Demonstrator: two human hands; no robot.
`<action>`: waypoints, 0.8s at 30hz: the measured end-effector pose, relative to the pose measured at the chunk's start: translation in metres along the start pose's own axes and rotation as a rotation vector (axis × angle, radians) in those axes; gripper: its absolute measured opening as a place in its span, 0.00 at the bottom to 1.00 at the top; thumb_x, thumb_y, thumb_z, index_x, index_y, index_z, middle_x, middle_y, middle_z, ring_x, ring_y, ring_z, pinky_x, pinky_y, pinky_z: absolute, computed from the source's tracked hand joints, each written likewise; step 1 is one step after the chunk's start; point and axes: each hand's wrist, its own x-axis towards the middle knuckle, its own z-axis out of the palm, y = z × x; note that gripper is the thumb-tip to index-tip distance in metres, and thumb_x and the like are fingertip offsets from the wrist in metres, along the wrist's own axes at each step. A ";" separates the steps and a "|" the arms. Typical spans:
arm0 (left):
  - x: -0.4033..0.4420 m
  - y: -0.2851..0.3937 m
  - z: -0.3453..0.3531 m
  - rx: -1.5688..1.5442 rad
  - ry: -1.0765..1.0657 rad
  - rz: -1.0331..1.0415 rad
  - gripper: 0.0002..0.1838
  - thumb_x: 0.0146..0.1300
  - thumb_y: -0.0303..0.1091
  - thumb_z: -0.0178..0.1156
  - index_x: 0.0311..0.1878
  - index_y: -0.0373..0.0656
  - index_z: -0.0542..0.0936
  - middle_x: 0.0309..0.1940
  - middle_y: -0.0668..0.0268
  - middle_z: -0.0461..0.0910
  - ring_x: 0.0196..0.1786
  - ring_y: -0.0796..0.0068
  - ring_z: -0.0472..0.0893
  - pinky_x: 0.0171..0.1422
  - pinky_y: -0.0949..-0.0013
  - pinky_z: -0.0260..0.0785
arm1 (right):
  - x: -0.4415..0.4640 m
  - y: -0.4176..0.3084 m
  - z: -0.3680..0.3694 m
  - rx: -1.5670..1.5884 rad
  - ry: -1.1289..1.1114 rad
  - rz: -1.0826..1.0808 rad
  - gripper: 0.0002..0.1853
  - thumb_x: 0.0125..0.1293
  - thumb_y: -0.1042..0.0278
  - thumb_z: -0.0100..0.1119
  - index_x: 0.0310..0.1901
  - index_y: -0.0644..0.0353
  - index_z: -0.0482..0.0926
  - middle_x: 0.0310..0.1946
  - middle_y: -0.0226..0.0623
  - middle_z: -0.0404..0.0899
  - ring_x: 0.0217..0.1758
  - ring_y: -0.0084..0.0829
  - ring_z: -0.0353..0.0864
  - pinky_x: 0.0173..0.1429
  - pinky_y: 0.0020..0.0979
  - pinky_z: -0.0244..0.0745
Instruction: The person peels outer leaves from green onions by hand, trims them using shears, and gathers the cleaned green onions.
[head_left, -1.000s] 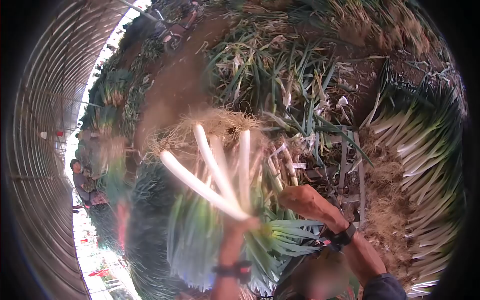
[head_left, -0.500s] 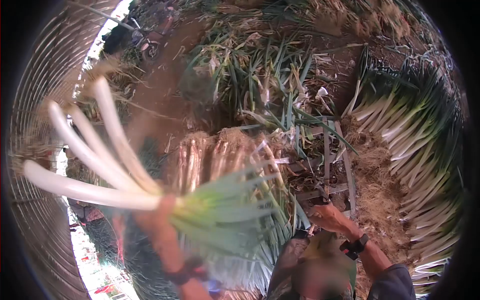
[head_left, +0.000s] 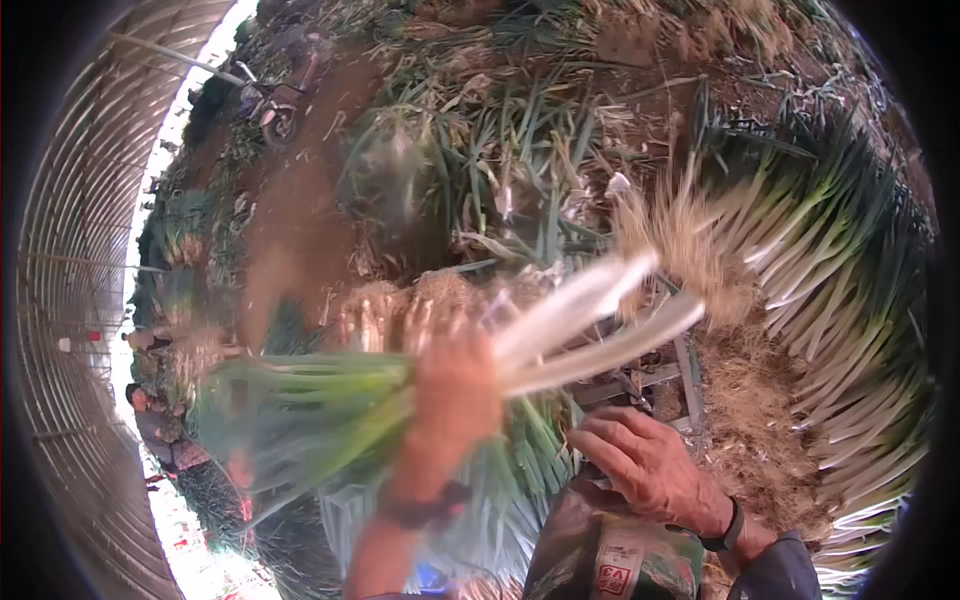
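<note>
A bunch of leeks [head_left: 590,300] is held in my left hand [head_left: 455,390], its white stems and roots toward the right and its green leaves toward the left. The stems and this hand are blurred by motion. My right hand [head_left: 650,465] is just below the root end, with its fingers curled; whether it grips anything is hidden. Beneath the held leeks lie bundled leeks [head_left: 370,315] with brownish stems. A wooden frame [head_left: 690,375] shows behind my right hand.
A long row of leeks [head_left: 830,290] lies on the right, roots inward. Loose leaves [head_left: 500,150] cover the ground ahead. A motorcycle [head_left: 275,110] stands upper left. Another person [head_left: 165,430] is at the far left. A printed bag [head_left: 615,560] is at the bottom.
My left hand has swung the leeks round, so the roots now point right instead of left. My right hand has shifted slightly left and down.
</note>
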 end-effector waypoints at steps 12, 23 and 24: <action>-0.091 0.113 0.110 -0.184 -0.303 0.493 0.11 0.57 0.34 0.60 0.44 0.45 0.77 0.34 0.65 0.77 0.39 0.65 0.77 0.45 0.60 0.65 | -0.097 0.104 0.089 0.308 -0.920 0.572 0.61 0.55 0.29 0.73 0.75 0.71 0.57 0.65 0.59 0.74 0.68 0.54 0.75 0.71 0.46 0.72; -0.132 0.136 0.137 -0.329 -0.339 0.533 0.23 0.51 0.34 0.66 0.53 0.47 0.76 0.40 0.68 0.76 0.45 0.68 0.79 0.51 0.54 0.69 | -0.145 0.052 0.080 0.496 -0.919 0.726 0.70 0.48 0.37 0.81 0.81 0.59 0.42 0.62 0.59 0.77 0.61 0.56 0.81 0.68 0.46 0.75; -0.137 0.137 0.141 -0.346 -0.324 0.531 0.23 0.52 0.34 0.66 0.53 0.47 0.76 0.40 0.68 0.76 0.45 0.68 0.78 0.51 0.54 0.69 | -0.155 0.048 0.084 0.453 -0.915 0.700 0.70 0.48 0.37 0.80 0.81 0.59 0.42 0.61 0.59 0.76 0.60 0.58 0.81 0.67 0.46 0.75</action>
